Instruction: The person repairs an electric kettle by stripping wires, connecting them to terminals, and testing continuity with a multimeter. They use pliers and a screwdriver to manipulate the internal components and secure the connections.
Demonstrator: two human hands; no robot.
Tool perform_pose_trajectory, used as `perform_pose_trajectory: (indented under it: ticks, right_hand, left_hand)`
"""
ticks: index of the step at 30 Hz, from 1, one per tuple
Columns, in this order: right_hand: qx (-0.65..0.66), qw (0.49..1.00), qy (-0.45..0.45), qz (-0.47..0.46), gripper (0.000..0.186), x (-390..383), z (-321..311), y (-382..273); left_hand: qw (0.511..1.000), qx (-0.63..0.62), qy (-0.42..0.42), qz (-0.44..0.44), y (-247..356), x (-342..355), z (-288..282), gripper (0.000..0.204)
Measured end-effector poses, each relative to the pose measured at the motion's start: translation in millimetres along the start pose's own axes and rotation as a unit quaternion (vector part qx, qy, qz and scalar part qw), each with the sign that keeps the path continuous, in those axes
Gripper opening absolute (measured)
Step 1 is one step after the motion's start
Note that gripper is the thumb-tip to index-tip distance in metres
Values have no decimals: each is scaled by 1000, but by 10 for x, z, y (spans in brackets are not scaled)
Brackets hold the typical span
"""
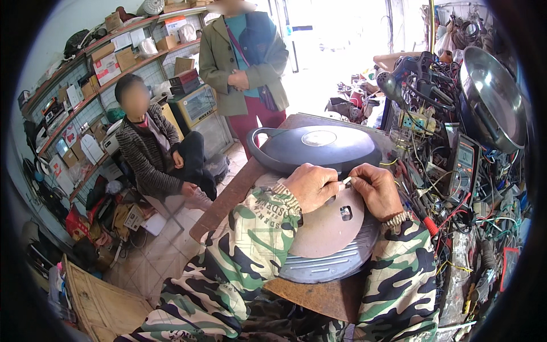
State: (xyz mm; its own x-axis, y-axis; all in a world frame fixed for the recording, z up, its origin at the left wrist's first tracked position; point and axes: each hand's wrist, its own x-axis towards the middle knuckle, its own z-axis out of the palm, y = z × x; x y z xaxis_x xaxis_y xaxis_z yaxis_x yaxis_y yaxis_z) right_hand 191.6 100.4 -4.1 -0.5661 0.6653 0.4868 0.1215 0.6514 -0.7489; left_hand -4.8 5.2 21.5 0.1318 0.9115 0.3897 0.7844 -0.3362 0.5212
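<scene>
A: What are the fingers doing?

B: The left hand (312,187) is reaching in over a disc (319,235), its thumb and index finger pinching a small white piece (346,180). The right hand (376,190) is meeting it from the other side, thumb and index finger pressing together on the same piece.

A: So 2 hands are sharing 1 thing. And the remaining fingers?

B: They are curling in toward the palms, partly hidden; I can't tell how tightly they are folding.

A: Where is the piece sitting?

B: It is showing between the fingertips, over the disc's far part, near the dark cover (347,149).

A: What is lying underneath?

B: The disc is resting on a ribbed base (327,272), its small hole (346,213) showing near the right hand. The base is lying on the table (219,212).

A: And around?

B: A meter (464,162) is leaning among wires at right, below a pan (496,94). Across the table, 1 person (154,145) is sitting and 1 is standing.
</scene>
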Motion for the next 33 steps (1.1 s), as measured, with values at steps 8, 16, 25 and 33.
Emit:
perform_pose_trajectory:
  ticks: [8,16,25,33]
  right_hand:
    - [0,1000,-6,19,9,-18,-8,85]
    - [-14,1000,-13,-6,11,-6,13,-41]
    - [-43,999,-8,-1,10,-32,-42,-82]
    - [-42,999,7,-9,9,-43,-82,-34]
  left_hand:
    - [999,35,-15,19,-57,56,105,29]
    - [988,145,-13,47,65,-18,-4,32]
    - [993,94,-33,64,58,26,20,28]
    - [998,56,-24,26,126,43,65,24]
